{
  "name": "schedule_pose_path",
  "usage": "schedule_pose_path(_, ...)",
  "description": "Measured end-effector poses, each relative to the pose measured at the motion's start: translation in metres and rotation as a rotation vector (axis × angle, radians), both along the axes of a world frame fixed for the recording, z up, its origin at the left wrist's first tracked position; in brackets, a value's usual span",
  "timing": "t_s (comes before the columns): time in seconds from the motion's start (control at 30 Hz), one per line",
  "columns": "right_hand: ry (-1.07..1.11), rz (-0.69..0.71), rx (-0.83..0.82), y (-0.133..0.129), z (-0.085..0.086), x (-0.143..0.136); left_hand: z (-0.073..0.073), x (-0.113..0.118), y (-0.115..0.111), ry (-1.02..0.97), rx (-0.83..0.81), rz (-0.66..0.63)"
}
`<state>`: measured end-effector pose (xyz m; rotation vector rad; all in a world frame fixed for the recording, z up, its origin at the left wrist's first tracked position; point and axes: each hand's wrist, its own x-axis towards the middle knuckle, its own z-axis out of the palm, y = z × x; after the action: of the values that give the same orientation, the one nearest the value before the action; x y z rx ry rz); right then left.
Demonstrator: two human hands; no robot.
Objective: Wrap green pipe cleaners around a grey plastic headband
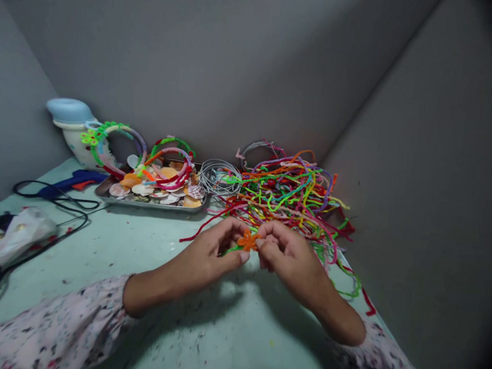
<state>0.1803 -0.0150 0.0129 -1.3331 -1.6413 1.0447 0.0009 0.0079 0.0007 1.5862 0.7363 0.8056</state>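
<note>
Between my hands, above the table, is a small orange pipe-cleaner flower [248,240] with looped petals. My left hand [222,249] pinches it from the left, thumb below and fingers curled behind. A piece of green pipe cleaner [234,250] shows under those fingers. From the right, my right hand [286,254] grips the flower's edge between thumb and fingertips. Whether the green piece joins the flower is hidden by the fingers. Just behind my hands lies a heap of multicoloured pipe cleaners [286,186].
A metal tray [155,204] of seashells stands at the back, with decorated hoops [172,151] on it. Coiled wire [219,178] lies beside it. On the left are a blue-lidded bottle [79,139], a hot glue gun [72,182], a black cable [71,207] and a plastic bag [21,234].
</note>
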Motion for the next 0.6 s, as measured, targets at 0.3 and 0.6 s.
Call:
schedule_pose_path(0.3,0.215,-0.017,-0.077,0.0108,-0.0005,0.0086,0.0014,0.0015,0.0066,-0.042,-0.174,-0.009)
schedule_pose_path(0.6,0.157,-0.044,-0.048,0.0106,-0.0019,0.006,-0.0007,0.0015,0.0065,-0.059,-0.138,0.023)
